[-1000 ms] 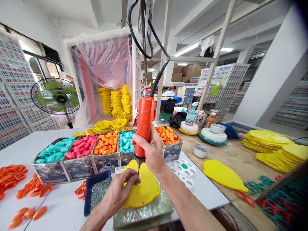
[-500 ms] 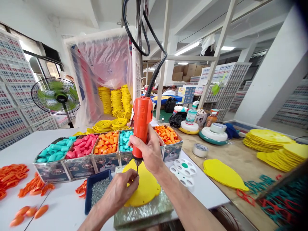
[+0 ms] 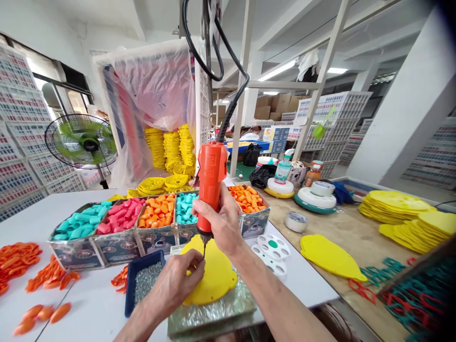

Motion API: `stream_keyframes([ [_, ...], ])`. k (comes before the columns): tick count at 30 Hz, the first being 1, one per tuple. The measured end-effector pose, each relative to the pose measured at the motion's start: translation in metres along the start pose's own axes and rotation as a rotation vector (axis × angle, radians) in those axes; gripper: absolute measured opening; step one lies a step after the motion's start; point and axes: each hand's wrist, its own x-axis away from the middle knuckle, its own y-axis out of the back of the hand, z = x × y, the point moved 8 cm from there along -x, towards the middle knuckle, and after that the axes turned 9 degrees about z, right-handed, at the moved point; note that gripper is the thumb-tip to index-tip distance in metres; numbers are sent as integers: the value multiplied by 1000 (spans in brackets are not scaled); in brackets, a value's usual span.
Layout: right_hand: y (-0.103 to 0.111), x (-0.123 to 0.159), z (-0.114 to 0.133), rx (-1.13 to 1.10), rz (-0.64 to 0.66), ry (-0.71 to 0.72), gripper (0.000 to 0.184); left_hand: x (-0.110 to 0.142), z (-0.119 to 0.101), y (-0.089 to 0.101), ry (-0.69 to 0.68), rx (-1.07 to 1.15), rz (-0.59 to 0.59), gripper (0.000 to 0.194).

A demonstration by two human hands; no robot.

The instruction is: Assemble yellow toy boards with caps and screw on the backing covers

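My right hand is wrapped round an orange electric screwdriver, held upright with its bit pointing down. The bit meets a yellow plastic panel near the fingertips of my left hand. Those fingers are pinched at the bit's tip; whatever sits between them is too small and hidden to make out. Beneath the panel is a block wrapped in clear plastic. Beside my left wrist a dark blue tray holds small metal screws.
Behind my hands runs a row of boxes with teal, pink and orange plastic parts. Orange pieces lie at the left. White discs with holes, a tape roll and a yellow panel lie to the right. A black cable hangs above.
Both hands and the screwdriver hold nearly the same place over the yellow panel. Only a very slight shift of the view shows.
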Motion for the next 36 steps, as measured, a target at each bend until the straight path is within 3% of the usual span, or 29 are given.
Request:
stream_keyframes([
  [12,3,1,0,-17,-4,-3,31,1,-3,1,-38,-70,-25,21],
  [20,20,1,-2,70,-32,-26,30,0,1,12,-94,-65,-141,24],
  [29,63,6,-14,317,-174,1,34,-9,-2,-24,-222,11,0,24],
  [36,69,10,-31,353,-171,-25,37,-13,3,-29,-170,-7,27,26],
])
